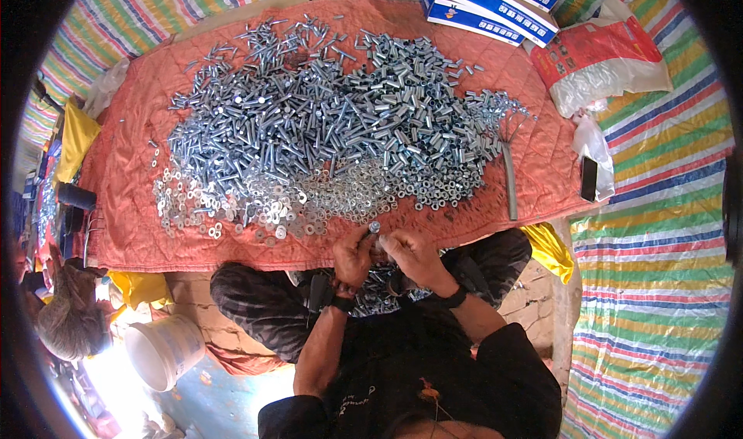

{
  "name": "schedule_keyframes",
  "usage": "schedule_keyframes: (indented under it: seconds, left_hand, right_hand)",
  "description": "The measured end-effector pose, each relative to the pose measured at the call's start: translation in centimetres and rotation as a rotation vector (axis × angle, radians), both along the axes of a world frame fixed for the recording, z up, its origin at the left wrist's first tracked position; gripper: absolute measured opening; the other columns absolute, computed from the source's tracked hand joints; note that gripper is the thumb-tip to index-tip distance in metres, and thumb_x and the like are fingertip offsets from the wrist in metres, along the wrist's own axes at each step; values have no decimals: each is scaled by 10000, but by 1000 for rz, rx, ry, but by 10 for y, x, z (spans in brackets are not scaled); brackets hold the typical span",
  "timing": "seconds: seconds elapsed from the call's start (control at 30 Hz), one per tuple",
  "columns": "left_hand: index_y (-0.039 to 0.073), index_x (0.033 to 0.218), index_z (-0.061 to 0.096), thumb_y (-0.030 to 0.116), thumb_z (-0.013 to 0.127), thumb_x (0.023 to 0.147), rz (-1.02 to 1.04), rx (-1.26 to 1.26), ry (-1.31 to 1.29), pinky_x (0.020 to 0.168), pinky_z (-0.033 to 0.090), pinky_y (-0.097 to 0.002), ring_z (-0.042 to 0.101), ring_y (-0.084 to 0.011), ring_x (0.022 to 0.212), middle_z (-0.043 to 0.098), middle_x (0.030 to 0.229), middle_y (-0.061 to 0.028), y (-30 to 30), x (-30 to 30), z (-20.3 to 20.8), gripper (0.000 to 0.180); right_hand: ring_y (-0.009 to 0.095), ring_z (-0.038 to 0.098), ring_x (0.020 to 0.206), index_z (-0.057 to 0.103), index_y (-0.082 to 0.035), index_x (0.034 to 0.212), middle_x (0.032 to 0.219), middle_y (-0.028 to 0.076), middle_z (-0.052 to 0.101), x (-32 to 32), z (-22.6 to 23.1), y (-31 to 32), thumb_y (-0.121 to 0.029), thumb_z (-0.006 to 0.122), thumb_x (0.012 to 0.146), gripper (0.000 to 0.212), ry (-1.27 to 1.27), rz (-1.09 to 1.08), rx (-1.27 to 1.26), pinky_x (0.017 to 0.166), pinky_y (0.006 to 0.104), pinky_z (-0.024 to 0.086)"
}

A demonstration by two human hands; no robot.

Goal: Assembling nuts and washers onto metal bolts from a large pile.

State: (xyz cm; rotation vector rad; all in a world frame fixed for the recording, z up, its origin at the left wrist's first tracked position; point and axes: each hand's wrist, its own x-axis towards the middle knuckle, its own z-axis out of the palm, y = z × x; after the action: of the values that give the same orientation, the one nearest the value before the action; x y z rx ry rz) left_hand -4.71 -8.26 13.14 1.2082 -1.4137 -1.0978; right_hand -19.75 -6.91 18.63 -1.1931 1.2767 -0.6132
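Near the front edge of the red quilted cloth (pixel 526 184), my left hand (pixel 352 259) pinches a metal bolt (pixel 374 227), its round head pointing up. Close beside it, my right hand (pixel 414 257) is closed, fingertips meeting at the bolt's lower part; what they hold is hidden. Just beyond my hands lie flat washers (pixel 290 207) in a loose band, with small nuts (pixel 441 195) to their right. Farther back rises a large heap of long bolts (pixel 271 129), and metal sleeves (pixel 418 99) are heaped at its right.
Blue-and-white boxes (pixel 495 10) and a red-and-white bag (pixel 604 56) stand at the back right. A grey tube with wire prongs (pixel 510 180) and a phone (pixel 589 179) lie on the right. A white bucket (pixel 161 354) is at lower left. More metal parts (pixel 371 292) lie between my legs.
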Motion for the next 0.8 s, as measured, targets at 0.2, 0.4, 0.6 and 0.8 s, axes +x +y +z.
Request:
schedule_keyframes:
  seconds: [0.2,0.4,0.6,0.8]
  left_hand:
    - [-19,1043,644,7,554,874,33,-56,35,510,505,-264,629,-113,594,651,722,-85,-3,2,-13,193]
    - [-11,1063,639,2,544,877,-47,55,28,512,510,-265,623,-114,599,639,720,-66,-3,3,0,209]
    - [-16,1059,628,0,558,872,-62,52,-5,511,507,-261,616,-111,594,635,704,-64,-1,3,-1,200]
    - [-26,1042,618,-6,564,867,6,-118,-110,515,509,-265,615,-116,596,636,712,-79,-3,6,1,185]
  right_hand:
    - [61,497,589,629,1,985,679,5,565,7,-1,0,-220,603,904,237,-69,-114,-287,527,239,404]
    - [95,556,617,601,33,1041,754,50,614,-18,-41,-43,-216,598,895,288,268,-351,-561,548,272,454]
    - [292,603,786,560,8,1105,951,164,584,-9,-51,-69,-102,586,824,303,457,-291,-750,700,365,478]
    - [388,551,994,526,8,1145,1098,208,558,26,-56,-86,-37,519,859,290,226,-132,-748,838,440,468]
